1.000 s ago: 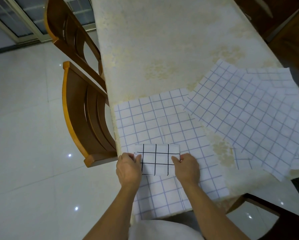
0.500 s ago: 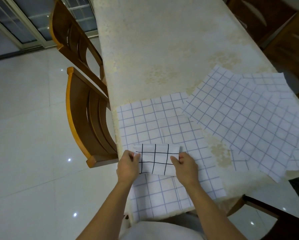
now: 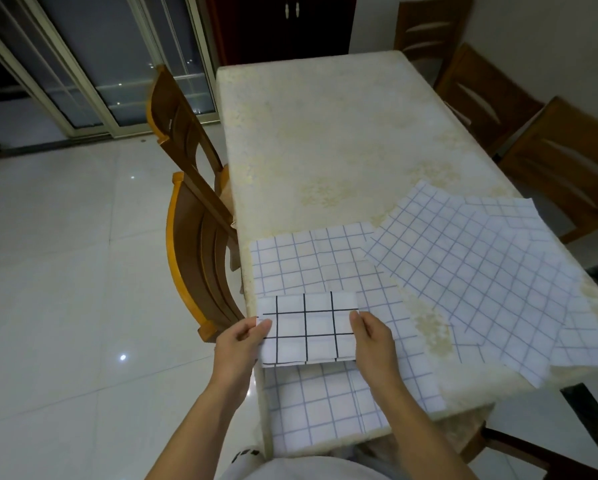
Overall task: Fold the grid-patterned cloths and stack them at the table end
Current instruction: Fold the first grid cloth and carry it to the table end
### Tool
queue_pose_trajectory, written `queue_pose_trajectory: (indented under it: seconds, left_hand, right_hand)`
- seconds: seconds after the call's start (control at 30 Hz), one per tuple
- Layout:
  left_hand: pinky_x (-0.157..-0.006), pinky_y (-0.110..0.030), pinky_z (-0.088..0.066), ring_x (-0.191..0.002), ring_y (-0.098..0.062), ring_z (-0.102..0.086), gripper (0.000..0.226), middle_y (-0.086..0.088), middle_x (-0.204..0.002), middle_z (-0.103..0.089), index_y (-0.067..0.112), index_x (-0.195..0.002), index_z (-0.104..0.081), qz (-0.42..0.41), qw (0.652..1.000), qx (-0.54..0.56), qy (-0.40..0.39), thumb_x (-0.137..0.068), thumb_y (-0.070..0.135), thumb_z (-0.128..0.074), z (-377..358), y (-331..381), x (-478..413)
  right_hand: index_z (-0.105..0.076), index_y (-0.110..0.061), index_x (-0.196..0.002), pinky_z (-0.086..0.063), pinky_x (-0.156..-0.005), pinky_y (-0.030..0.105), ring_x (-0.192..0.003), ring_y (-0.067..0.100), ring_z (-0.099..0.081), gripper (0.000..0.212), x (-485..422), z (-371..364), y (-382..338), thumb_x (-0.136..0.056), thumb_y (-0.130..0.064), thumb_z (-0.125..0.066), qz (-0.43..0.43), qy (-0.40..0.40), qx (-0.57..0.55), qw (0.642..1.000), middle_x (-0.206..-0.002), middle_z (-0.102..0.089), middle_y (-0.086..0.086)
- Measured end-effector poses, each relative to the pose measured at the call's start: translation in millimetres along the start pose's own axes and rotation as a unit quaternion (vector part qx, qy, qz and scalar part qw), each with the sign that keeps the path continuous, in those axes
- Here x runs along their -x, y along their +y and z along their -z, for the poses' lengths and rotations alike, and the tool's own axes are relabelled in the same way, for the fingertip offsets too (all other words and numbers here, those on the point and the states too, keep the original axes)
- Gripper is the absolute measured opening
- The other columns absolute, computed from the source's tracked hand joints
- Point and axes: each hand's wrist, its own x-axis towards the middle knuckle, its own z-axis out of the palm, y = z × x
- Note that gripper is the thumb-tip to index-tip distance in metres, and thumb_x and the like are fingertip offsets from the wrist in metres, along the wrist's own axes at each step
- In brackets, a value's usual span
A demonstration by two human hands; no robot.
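1. At the near left corner of the table [image 3: 325,116], I hold a folded cloth [image 3: 308,327] between both hands, with its bold black grid facing up.
2. My left hand [image 3: 237,344] pinches the cloth's left edge. The thumb lies on top, and the forearm rises from the bottom of the view.
3. My right hand [image 3: 373,341] pinches the right edge the same way, thumb over the top, with the forearm angling in from lower right.
4. The folded cloth is above a flat cloth [image 3: 311,258] with a fainter grid, which is spread on the table. A shadow shows under the folded cloth's near edge, but I cannot tell whether the two touch.
5. The flat cloth's near part drapes over the table edge toward me.
6. Most of the fingers of both hands are hidden beneath the folded cloth.
7. To the right, more cloths [image 3: 463,265] lie overlapped at an angle. I see at least two layers and cannot count them. One corner pokes past the near table edge.
8. A chair [image 3: 200,258] stands just beside the table on the left, and my left hand covers its lower corner.
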Motion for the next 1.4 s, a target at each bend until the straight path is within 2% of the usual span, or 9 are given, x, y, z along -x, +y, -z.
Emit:
queue_pose_trajectory:
  seconds: [0.07, 0.17, 0.27, 0.37, 0.77, 0.97, 1.13, 1.23, 1.4]
  left_hand:
    - [-0.075, -0.043, -0.047, -0.081, -0.032, -0.055, 0.028, -0.031, -0.088, -0.059, -0.002, -0.089, -0.069, -0.017, 1.000, -0.006, 0.013, -0.088, 0.026, -0.072, 5.3, -0.3, 8.8]
    - [-0.074, -0.044, -0.055, -0.081, -0.038, -0.061, 0.021, -0.020, -0.085, -0.066, 0.001, -0.089, -0.069, -0.036, 0.997, -0.043, 0.043, -0.094, 0.020, -0.065, 12.0, 1.2, 19.6]
    - [-0.074, -0.041, -0.059, -0.085, -0.030, -0.067, 0.015, -0.011, -0.089, -0.071, 0.007, -0.089, -0.070, -0.036, 0.996, -0.045, 0.068, -0.096, 0.018, -0.062, 20.5, 3.7, 32.0]
    - [-0.066, -0.031, -0.055, -0.083, -0.025, -0.067, 0.018, -0.010, -0.091, -0.070, 0.005, -0.092, -0.068, -0.026, 0.994, -0.032, 0.098, -0.097, 0.019, -0.059, 32.9, 1.8, 43.1]
    - [-0.060, -0.029, -0.050, -0.077, -0.023, -0.063, 0.023, -0.010, -0.086, -0.069, 0.009, -0.088, -0.068, -0.026, 0.966, -0.004, 0.258, -0.099, 0.025, -0.057, 63.8, -15.3, 98.7]
    - [-0.060, -0.027, -0.043, -0.068, -0.015, -0.054, 0.024, -0.001, -0.073, -0.060, 0.006, -0.083, -0.065, -0.025, 0.940, 0.036, 0.338, -0.099, 0.023, -0.058, 90.2, -35.4, 136.7]
    - [-0.066, -0.030, -0.041, -0.070, -0.017, -0.050, 0.026, -0.002, -0.072, -0.058, 0.006, -0.080, -0.065, -0.020, 0.915, 0.073, 0.397, -0.098, 0.024, -0.060, 120.9, -46.3, 159.9]
    - [-0.068, -0.031, -0.040, -0.070, -0.016, -0.046, 0.027, 0.000, -0.071, -0.053, 0.005, -0.080, -0.064, -0.015, 0.901, 0.084, 0.425, -0.098, 0.025, -0.060, 139.1, -50.1, 167.3]
    - [-0.076, -0.037, -0.047, -0.080, -0.022, -0.057, 0.024, -0.020, -0.090, -0.066, 0.007, -0.083, -0.068, -0.013, 0.888, 0.108, 0.448, -0.097, 0.026, -0.061, 177.4, -60.8, 163.4]
  right_hand:
    - [-0.035, -0.015, -0.066, -0.025, -0.055, 0.024, -0.055, 0.009, -0.027, 0.043, 8.4, -5.0, -0.9, -0.105, -0.028, -0.046, 0.009, 0.004, 0.013, 1.000, -0.055, -0.028, -0.010]
    - [-0.037, -0.017, -0.065, -0.027, -0.055, 0.025, -0.053, 0.007, -0.027, 0.043, 21.3, -14.0, -1.3, -0.105, -0.029, -0.045, 0.025, 0.002, 0.040, 0.999, -0.053, -0.032, -0.010]
    - [-0.037, -0.019, -0.064, -0.027, -0.053, 0.023, -0.052, 0.005, -0.027, 0.043, 32.6, -23.1, -4.2, -0.105, -0.029, -0.045, 0.031, -0.004, 0.051, 0.998, -0.050, -0.034, -0.012]
    - [-0.036, -0.018, -0.063, -0.026, -0.052, 0.021, -0.052, 0.006, -0.027, 0.044, 41.4, -34.8, -8.4, -0.105, -0.030, -0.046, 0.034, -0.018, 0.059, 0.997, -0.049, -0.033, -0.012]
    - [-0.049, -0.010, -0.069, -0.032, -0.051, 0.018, -0.057, 0.008, -0.040, 0.040, 53.1, -62.5, -15.6, -0.104, -0.030, -0.048, 0.062, -0.151, 0.061, 0.985, -0.059, -0.044, -0.001]
    - [-0.061, -0.005, -0.084, -0.051, -0.065, 0.036, -0.068, 0.022, -0.057, 0.035, 76.8, -95.6, -15.4, -0.104, -0.031, -0.047, 0.052, -0.234, 0.059, 0.969, -0.079, -0.063, 0.016]
    - [-0.056, 0.000, -0.083, -0.039, -0.059, 0.024, -0.059, 0.006, -0.042, 0.039, 97.2, -127.3, -28.6, -0.104, -0.032, -0.047, 0.080, -0.299, 0.076, 0.948, -0.065, -0.047, 0.001]
    - [-0.053, -0.001, -0.078, -0.038, -0.059, 0.026, -0.060, 0.006, -0.040, 0.040, 103.2, -150.3, -33.8, -0.103, -0.032, -0.047, 0.093, -0.325, 0.077, 0.938, -0.063, -0.044, -0.001]
    - [-0.048, -0.006, -0.071, -0.036, -0.059, 0.031, -0.058, 0.007, -0.038, 0.041, 108.5, -195.0, -36.6, -0.103, -0.031, -0.048, 0.123, -0.348, 0.096, 0.924, -0.057, -0.040, -0.006]
